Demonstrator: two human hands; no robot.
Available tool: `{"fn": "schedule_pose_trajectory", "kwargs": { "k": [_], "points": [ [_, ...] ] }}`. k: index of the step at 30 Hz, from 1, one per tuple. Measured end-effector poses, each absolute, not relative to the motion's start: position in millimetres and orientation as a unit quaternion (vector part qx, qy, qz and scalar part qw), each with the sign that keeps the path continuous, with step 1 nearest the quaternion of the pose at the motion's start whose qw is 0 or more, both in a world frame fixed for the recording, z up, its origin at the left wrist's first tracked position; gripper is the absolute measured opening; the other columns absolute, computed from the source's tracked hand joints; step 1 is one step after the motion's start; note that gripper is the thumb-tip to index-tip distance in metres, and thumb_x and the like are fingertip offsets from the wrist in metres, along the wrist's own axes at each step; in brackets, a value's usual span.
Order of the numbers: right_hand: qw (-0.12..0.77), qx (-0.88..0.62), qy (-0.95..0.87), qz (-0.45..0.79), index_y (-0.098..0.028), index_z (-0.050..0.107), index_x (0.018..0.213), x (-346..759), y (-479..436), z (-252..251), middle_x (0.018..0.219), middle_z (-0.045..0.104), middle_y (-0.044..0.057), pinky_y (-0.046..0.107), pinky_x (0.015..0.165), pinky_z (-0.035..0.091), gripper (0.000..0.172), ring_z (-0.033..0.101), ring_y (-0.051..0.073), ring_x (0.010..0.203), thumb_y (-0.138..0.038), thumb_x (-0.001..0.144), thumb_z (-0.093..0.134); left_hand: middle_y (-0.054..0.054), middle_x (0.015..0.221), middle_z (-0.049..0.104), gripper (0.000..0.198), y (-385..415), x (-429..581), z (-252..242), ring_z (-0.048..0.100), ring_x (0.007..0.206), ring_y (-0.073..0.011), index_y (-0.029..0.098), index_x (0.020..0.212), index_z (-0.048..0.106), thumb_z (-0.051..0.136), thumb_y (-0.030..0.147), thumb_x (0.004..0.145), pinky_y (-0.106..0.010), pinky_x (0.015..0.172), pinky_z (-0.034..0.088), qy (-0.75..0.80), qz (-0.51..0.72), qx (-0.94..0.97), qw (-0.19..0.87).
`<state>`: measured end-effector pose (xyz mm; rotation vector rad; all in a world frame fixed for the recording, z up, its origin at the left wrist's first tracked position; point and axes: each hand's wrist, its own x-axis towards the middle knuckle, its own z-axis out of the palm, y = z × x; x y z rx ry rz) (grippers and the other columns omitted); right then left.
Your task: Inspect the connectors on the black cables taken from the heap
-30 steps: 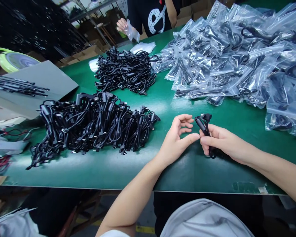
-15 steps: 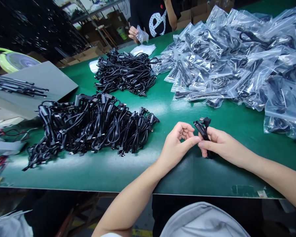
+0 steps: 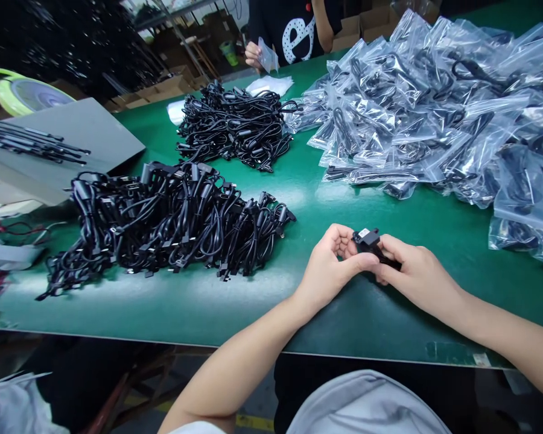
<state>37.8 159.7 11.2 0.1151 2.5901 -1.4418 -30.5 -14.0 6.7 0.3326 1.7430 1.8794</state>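
Now, in the head view, both hands meet just above the near edge of the green bench [image 3: 371, 319], a little right of the middle. The right hand [image 3: 409, 274] is clamped around a small coiled black cable [image 3: 368, 241], most of the coil hidden inside the fist. The left hand [image 3: 330, 262] is closed on the connector end that sticks out, thumb below and curled fingers above, so the two hands touch each other around the cable. A pale label shows on top of the connector.

A second ago the left hand was open, fingers spread, only its thumb against the right thumb, and the cable's end stood upright out of the right fist. Half a second ago the left fingers were curling in. The end now lies tilted low, almost flat, pointing left between the two hands.

Left of the hands lies a large heap of loose black cables [image 3: 172, 220], with a second heap [image 3: 235, 126] farther back. To the right, well apart from the hands, a wide pile of bagged cables [image 3: 434, 108] covers the far side of the bench. Across the bench a co-worker's hand [image 3: 252, 55] holds a small clear bag [image 3: 268, 58] above a stack of white bags [image 3: 271, 84]. A grey board [image 3: 85, 135] rests at the far left.
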Motion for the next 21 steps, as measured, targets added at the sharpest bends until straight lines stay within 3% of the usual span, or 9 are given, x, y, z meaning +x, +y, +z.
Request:
{"fn": "schedule_pose_trajectory", "kwargs": {
  "k": [4, 8, 10, 14, 21],
  "points": [
    [0.008, 0.026, 0.928, -0.372, -0.026, 0.051, 0.1, 42.4, 161.7, 11.9, 0.079, 0.064, -0.001, 0.032, 0.06, 0.039, 0.017, 0.061, 0.022, 0.067, -0.042, 0.101, 0.051, 0.005, 0.074, 0.051, 0.034, -15.6, -29.7, 13.0, 0.043, 0.067, -0.0076, 0.017, 0.085, 0.055, 0.076, 0.043, 0.081, -0.021, 0.065, 0.036, 0.678, 0.687, 0.139, 0.224],
    [-0.097, -0.054, 0.942, -0.317, -0.022, 0.048, 0.127, 42.4, 163.0, 9.7, 0.105, 0.066, 0.007, 0.038, 0.079, 0.045, 0.024, 0.063, 0.025, 0.09, -0.031, 0.107, 0.038, 0.004, 0.07, 0.049, 0.036, -15.9, -28.8, 16.0, 0.04, 0.065, -0.0079, 0.017, 0.078, 0.054, 0.074, 0.046, 0.083, -0.022, 0.063, 0.034, 0.689, 0.67, 0.161, 0.226],
    [-0.146, -0.084, 0.947, -0.274, -0.02, 0.048, 0.13, 41.1, 165.0, 9.1, 0.104, 0.064, 0.008, 0.041, 0.084, 0.044, 0.027, 0.06, 0.026, 0.092, -0.027, 0.108, 0.035, 0.005, 0.068, 0.044, 0.039, -15.4, -29.3, 15.3, 0.037, 0.063, -0.0076, 0.017, 0.076, 0.05, 0.075, 0.046, 0.081, -0.022, 0.062, 0.032, 0.681, 0.676, 0.158, 0.231],
    [-0.2, -0.08, 0.959, -0.184, -0.019, 0.053, 0.129, 38.2, 170.4, 11.4, 0.098, 0.06, 0.01, 0.042, 0.078, 0.044, 0.027, 0.054, 0.028, 0.086, -0.022, 0.105, 0.043, 0.004, 0.074, 0.047, 0.033, -13.6, -32.7, 12.0, 0.041, 0.067, -0.0083, 0.017, 0.085, 0.053, 0.071, 0.045, 0.085, -0.022, 0.066, 0.035, 0.639, 0.715, 0.148, 0.241],
    [-0.216, -0.101, 0.96, -0.149, -0.015, 0.051, 0.128, 39.3, 168.4, 10.9, 0.089, 0.058, 0.009, 0.04, 0.07, 0.045, 0.026, 0.053, 0.027, 0.079, -0.022, 0.104, 0.046, 0.0, 0.083, 0.057, 0.029, -14.4, -39.1, 10.4, 0.048, 0.072, -0.0093, 0.016, 0.096, 0.06, 0.073, 0.04, 0.085, -0.023, 0.07, 0.042, 0.618, 0.734, 0.166, 0.229]
  ]
}}
